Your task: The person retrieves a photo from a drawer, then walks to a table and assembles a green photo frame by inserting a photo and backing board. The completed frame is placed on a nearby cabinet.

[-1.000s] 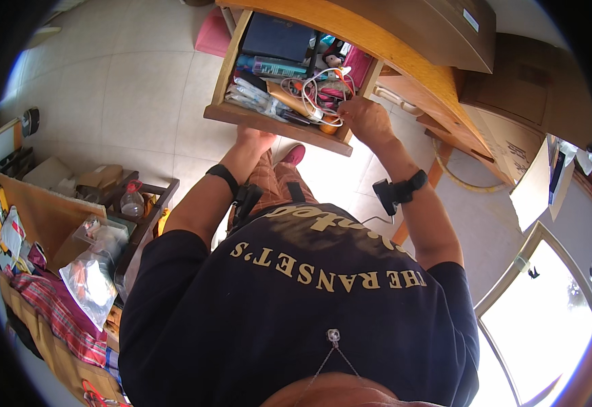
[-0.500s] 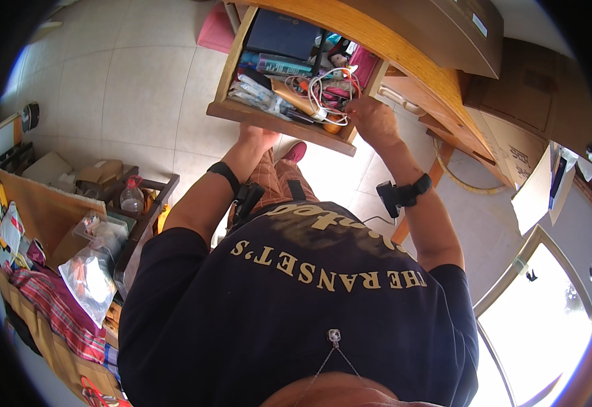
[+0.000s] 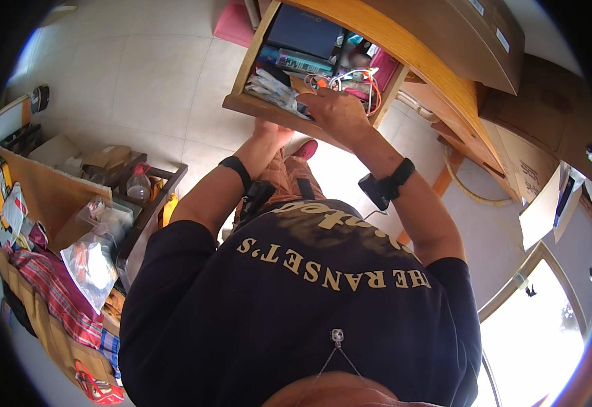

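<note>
Two hands are engaged at the open wooden drawer (image 3: 255, 105): the left hand (image 3: 272, 130) is pressed flat under its front, the right hand (image 3: 337, 112) is curled over its cluttered contents, so a careful pick among tangled cables (image 3: 360, 78) seems called for.

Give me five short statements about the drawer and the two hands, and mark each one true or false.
1. The wooden drawer is pulled open. True.
2. The right hand is over the drawer's contents, by the front edge. True.
3. The left hand is holding the plastic bottle. False: it is at the underside of the drawer front, and the bottle sits on the side shelf to the person's left.
4. The drawer is bare inside. False: it holds a dark flat case, white and orange cables and other small things.
5. Both wrists are bare. False: each wears a dark band, the right one with a bulky black unit.
</note>
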{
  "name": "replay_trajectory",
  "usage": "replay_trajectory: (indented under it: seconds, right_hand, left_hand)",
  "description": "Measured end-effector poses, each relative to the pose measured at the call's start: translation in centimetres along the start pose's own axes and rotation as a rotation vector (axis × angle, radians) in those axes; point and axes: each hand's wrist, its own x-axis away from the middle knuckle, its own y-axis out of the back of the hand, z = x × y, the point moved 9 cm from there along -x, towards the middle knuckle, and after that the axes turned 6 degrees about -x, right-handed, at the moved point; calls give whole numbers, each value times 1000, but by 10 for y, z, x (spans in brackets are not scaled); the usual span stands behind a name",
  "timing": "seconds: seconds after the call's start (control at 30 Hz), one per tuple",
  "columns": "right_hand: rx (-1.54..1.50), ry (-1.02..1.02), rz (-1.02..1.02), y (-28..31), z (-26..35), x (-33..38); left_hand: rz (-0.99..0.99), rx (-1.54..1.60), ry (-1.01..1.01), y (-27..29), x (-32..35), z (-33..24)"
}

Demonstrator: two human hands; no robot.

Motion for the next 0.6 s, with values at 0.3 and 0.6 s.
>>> replay_trajectory:
  seconds: [0.3, 0.6]
  right_hand:
    - [103, -40, -2, -12, -38, -3]
    - [47, -50, -29, -11, -36, 1]
  left_hand:
    - [67, -31, -22, -27, 12, -5]
    - [170, 2, -25, -35, 9, -6]
